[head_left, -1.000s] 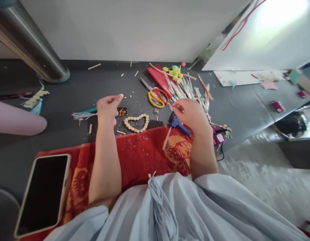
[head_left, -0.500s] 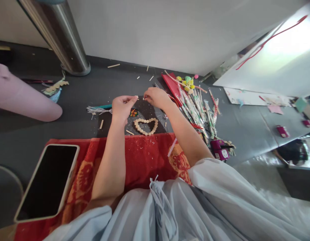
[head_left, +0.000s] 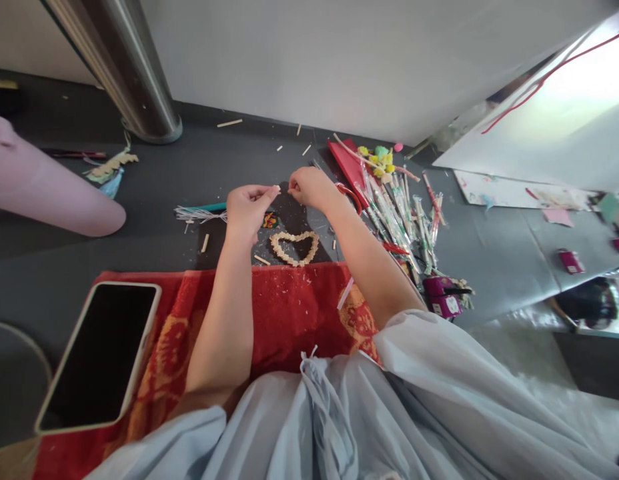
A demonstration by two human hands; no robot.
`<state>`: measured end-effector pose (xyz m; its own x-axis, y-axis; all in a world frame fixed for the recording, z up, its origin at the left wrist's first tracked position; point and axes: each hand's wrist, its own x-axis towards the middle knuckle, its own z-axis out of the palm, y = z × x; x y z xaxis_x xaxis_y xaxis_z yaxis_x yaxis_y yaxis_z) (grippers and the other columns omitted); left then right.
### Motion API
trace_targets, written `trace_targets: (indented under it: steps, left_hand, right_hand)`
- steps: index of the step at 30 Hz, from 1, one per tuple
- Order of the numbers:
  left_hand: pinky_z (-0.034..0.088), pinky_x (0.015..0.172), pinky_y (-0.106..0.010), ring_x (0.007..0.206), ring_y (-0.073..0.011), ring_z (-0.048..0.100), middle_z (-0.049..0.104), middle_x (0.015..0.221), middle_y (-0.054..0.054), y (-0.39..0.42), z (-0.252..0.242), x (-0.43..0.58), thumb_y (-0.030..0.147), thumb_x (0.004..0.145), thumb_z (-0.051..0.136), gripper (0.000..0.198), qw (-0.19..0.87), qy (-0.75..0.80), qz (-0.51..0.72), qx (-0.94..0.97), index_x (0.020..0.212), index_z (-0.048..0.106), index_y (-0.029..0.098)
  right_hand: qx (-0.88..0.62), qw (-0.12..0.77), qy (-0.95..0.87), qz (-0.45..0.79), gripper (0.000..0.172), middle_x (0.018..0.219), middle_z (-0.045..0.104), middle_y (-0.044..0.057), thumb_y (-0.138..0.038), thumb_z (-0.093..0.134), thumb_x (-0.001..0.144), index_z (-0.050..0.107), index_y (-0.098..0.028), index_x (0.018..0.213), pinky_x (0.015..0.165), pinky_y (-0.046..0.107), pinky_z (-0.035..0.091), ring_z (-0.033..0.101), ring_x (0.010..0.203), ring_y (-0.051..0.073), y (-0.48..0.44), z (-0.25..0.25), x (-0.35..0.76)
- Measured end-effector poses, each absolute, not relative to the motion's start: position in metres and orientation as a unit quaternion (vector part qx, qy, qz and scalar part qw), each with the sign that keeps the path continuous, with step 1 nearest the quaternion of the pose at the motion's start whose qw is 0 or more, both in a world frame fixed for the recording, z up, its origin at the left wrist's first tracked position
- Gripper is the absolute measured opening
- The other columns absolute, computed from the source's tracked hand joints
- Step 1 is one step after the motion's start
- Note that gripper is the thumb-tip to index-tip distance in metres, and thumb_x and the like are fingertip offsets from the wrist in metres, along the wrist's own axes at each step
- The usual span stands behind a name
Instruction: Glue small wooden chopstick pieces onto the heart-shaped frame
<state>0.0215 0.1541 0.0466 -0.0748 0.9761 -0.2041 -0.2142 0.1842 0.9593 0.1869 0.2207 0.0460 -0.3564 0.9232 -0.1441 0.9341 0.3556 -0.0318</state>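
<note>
My left hand pinches a small pale piece between thumb and index finger, held over the dark table. A short gap to the right, my right hand has its fingertips pressed together; what they hold, if anything, is too small to make out. Nearer to me lies a heart-shaped frame built of little pale bits. Short pale sticks are scattered around it. By my left wrist are a bundle of white strands and a teal stick; a small patterned item sits beside that hand.
A red towel covers the near edge, with a phone on it. Left stand a pink bottle and a metal post. Right lie several wrapped sticks, red-handled scissors and a purple box.
The whole view has shifted slightly. Both hands stay close together above the table, still pinched. The heart-shaped frame lies where it was.
</note>
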Motion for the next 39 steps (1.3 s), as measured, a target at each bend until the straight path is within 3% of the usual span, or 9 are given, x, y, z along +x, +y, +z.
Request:
trace_targets:
  steps: [10, 14, 17, 22, 27, 32, 39]
  left_hand:
    - [0.021, 0.042, -0.020, 0.045, -0.0048, 0.027, 0.039, 0.048, 0.007, 0.153, 0.050, 0.024, 0.018, 0.075, 0.075, 0.009, 0.571, 0.531, 0.518, 0.351, 0.068, 0.070, 0.015]
    - [0.010, 0.038, -0.021, 0.038, -0.0021, 0.016, 0.032, 0.045, 0.010, 0.150, 0.057, 0.021, 0.018, 0.076, 0.074, 0.008, 0.627, 0.516, 0.481, 0.330, 0.072, 0.070, 0.013]
    - [0.009, 0.038, -0.020, 0.037, -0.0010, 0.014, 0.027, 0.044, 0.011, 0.149, 0.061, 0.018, 0.020, 0.074, 0.077, 0.010, 0.685, 0.460, 0.453, 0.339, 0.073, 0.070, 0.013]
    - [0.008, 0.037, -0.019, 0.038, 0.0001, 0.015, 0.031, 0.045, 0.010, 0.146, 0.063, 0.018, 0.023, 0.066, 0.083, 0.016, 0.733, 0.388, 0.431, 0.356, 0.067, 0.069, 0.015]
    - [0.010, 0.037, -0.019, 0.038, 0.0002, 0.019, 0.042, 0.048, 0.007, 0.144, 0.065, 0.019, 0.025, 0.057, 0.088, 0.023, 0.735, 0.379, 0.432, 0.359, 0.063, 0.068, 0.016]
    - [0.011, 0.037, -0.020, 0.039, -0.0007, 0.023, 0.045, 0.050, 0.006, 0.142, 0.069, 0.020, 0.025, 0.056, 0.089, 0.023, 0.730, 0.385, 0.435, 0.359, 0.062, 0.068, 0.017]
    - [0.010, 0.036, -0.021, 0.037, -0.0004, 0.019, 0.043, 0.050, 0.006, 0.144, 0.067, 0.020, 0.021, 0.064, 0.086, 0.022, 0.722, 0.403, 0.432, 0.360, 0.061, 0.065, 0.016]
  right_hand:
    - [0.577, -0.051, 0.810, -0.095, 0.016, 0.096, 0.072, 0.012, -0.019, 0.053, 0.087, 0.069, -0.016, 0.089, 0.087, 0.037, 0.048, 0.064, 0.091, 0.023, 0.208, 0.056, 0.205]
    - [0.578, -0.225, 0.761, -0.193, 0.009, 0.081, 0.069, 0.005, -0.025, 0.057, 0.084, 0.064, -0.019, 0.082, 0.077, 0.033, 0.052, 0.064, 0.075, 0.017, 0.183, 0.065, 0.210]
    - [0.544, -0.352, 0.701, -0.297, 0.011, 0.072, 0.065, -0.001, -0.031, 0.065, 0.079, 0.060, -0.021, 0.079, 0.065, 0.030, 0.053, 0.061, 0.064, 0.013, 0.161, 0.072, 0.209]
    - [0.459, -0.476, 0.653, -0.369, 0.021, 0.079, 0.067, -0.003, -0.031, 0.074, 0.073, 0.065, -0.022, 0.089, 0.068, 0.029, 0.057, 0.063, 0.068, 0.010, 0.135, 0.084, 0.203]
    - [0.466, -0.480, 0.660, -0.342, 0.022, 0.082, 0.068, -0.002, -0.040, 0.075, 0.077, 0.068, -0.023, 0.089, 0.071, 0.030, 0.058, 0.065, 0.073, 0.011, 0.126, 0.091, 0.198]
    - [0.470, -0.479, 0.664, -0.329, 0.026, 0.085, 0.068, -0.001, -0.050, 0.071, 0.081, 0.070, -0.024, 0.086, 0.073, 0.031, 0.058, 0.065, 0.073, 0.012, 0.124, 0.087, 0.195]
    - [0.460, -0.488, 0.681, -0.293, 0.017, 0.086, 0.065, 0.000, -0.038, 0.071, 0.082, 0.063, -0.023, 0.087, 0.078, 0.032, 0.058, 0.064, 0.080, 0.013, 0.124, 0.081, 0.192]
